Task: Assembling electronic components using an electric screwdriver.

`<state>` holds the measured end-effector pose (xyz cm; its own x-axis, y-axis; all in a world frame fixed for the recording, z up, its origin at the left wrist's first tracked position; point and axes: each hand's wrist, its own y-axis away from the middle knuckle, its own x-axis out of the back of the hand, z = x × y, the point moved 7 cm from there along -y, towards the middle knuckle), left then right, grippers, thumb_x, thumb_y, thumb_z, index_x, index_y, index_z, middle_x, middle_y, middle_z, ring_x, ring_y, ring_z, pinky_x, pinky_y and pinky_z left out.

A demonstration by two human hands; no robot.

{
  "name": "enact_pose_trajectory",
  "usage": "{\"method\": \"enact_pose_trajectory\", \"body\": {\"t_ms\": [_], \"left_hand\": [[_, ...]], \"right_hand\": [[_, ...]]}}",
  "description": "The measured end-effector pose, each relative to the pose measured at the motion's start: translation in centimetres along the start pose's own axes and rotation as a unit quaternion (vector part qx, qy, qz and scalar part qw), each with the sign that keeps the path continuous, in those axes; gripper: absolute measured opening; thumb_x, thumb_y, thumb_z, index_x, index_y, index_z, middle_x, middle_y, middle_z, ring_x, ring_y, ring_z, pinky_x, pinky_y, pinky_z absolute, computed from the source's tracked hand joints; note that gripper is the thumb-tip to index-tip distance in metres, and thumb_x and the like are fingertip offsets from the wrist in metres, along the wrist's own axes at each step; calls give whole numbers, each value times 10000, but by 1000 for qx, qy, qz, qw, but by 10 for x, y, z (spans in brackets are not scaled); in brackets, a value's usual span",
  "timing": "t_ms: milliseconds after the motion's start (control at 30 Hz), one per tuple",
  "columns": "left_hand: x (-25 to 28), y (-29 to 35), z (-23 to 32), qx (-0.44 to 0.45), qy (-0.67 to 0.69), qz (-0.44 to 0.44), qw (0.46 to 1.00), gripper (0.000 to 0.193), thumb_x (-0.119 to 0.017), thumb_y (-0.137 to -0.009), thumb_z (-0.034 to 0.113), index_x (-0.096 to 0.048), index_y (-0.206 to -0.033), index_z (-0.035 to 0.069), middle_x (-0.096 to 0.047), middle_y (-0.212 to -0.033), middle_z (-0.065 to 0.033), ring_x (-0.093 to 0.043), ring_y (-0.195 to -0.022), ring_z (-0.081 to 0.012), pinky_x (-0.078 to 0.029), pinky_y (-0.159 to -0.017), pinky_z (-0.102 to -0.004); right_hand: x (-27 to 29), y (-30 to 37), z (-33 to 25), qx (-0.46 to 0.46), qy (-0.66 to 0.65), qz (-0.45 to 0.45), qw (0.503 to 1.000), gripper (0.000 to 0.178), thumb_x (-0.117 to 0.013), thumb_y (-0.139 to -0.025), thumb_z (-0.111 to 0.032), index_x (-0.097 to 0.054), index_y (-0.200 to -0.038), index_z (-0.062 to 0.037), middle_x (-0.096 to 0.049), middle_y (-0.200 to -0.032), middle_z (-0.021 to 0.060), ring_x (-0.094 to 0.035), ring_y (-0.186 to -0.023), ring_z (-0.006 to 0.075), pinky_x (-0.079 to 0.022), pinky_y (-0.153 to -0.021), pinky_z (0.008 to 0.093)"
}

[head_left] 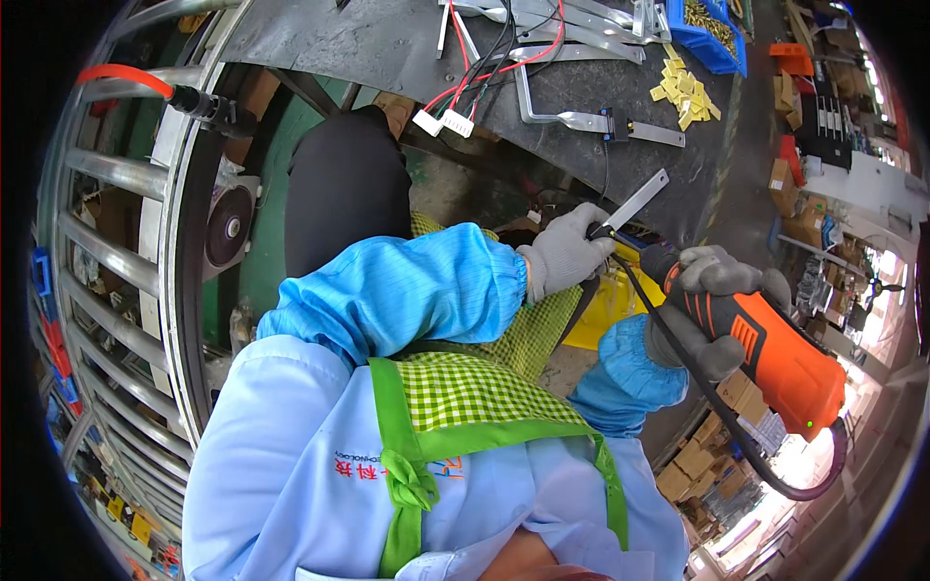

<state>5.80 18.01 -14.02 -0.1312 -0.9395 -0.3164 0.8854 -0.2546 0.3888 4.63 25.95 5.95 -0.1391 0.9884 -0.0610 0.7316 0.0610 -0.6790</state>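
Observation:
My left hand (570, 254), in a grey glove, is closed around the near end of a flat metal strip (637, 201) at the bench edge. A small black part shows at the fingers, mostly hidden by them. My right hand (717, 290), also gloved, grips an orange and black electric screwdriver (790, 363), its nose pointing toward the left hand. From the tool's rear loops a black cord (741, 441), passing back near the strip. On the bench beyond lies a bent metal strip (654, 133) with a black block (612, 124) fitted on it.
The dark bench (320, 34) carries stacked metal strips (591, 39), red and black wires with white connectors (455, 122), a pile of yellow pieces (684, 92) and a blue bin (722, 56) of brass-coloured screws. A metal rail frame (116, 174) stands left, near a round fan (231, 227).

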Motion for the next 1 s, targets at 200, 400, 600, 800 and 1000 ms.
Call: {"method": "enact_pose_trajectory", "body": {"t_ms": [200,400,600,800,1000], "left_hand": [[-3,2,3,-5,15,-13,1000,264,-605,-939,140,-522,-1154,12,-648,-832,-70,-651,-690,-112,-541,-576,-265],[-1,1,1,30,-32,-18,999,283,-613,-921,167,-530,-1146,17,-650,-839,-72,-655,-672,-118,-552,-583,-279],[-9,24,77,-178,-161,-64,968,334,-622,-893,225,-555,-1172,54,-658,-934,-151,-673,-819,-266,-545,-714,-361],[-14,1,136,-282,-331,1,901,339,-602,-884,247,-567,-1163,58,-612,-1038,-194,-596,-1040,-376,-483,-891,-437],[-1,-21,137,-200,-401,-51,892,334,-611,-865,252,-585,-1138,62,-672,-961,-196,-648,-931,-370,-507,-826,-442]], "right_hand": [[1,-2,-3,-9,-43,-34,998,869,-747,-793,-511,-359,-1365,16,-638,-865,151,-641,-672,262,-548,-656,439],[-3,-11,-6,-6,-29,-98,995,720,-731,-846,-334,-375,-1370,9,-639,-910,170,-652,-707,278,-546,-697,460],[34,-14,-76,23,88,-83,992,468,-672,-802,-450,-567,-867,2,-618,-819,158,-620,-687,265,-537,-665,415],[-15,-20,-118,159,161,-38,973,322,-719,-819,-273,-541,-884,-13,-599,-794,91,-634,-771,268,-553,-778,456],[61,-14,-91,-57,-85,290,952,294,-565,-902,-196,-508,-1117,-4,-575,-916,128,-584,-903,214,-473,-968,435]]}}
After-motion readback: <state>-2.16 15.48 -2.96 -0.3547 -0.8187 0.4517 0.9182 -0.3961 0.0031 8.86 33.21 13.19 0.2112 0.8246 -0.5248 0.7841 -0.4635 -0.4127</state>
